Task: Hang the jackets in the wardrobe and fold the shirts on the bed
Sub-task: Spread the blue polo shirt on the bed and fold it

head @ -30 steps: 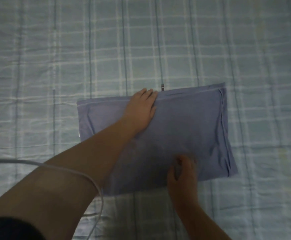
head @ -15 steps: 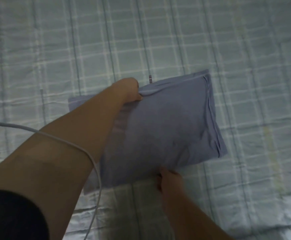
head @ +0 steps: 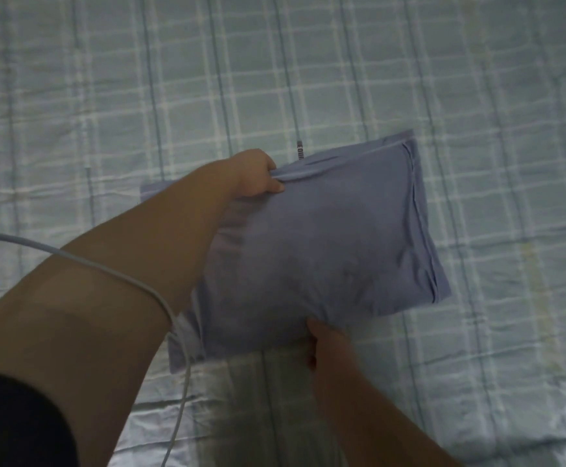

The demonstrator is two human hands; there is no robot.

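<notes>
The folded blue shirt (head: 325, 237) lies on the checked bed (head: 106, 96), a little right of the middle. The left hand (head: 254, 176) pinches a fold at its far edge, thumb on top, while the right hand (head: 328, 348) grips its near edge. A white cable (head: 106, 267) drapes across the left forearm.

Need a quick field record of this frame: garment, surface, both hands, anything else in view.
garment: blue shirt, folded into a rectangle
surface: plaid bed sheet, under the shirt
left hand: pinches the shirt's far edge
right hand: grips the near edge, fingers tucked under
other: white cable crossing the left forearm
</notes>
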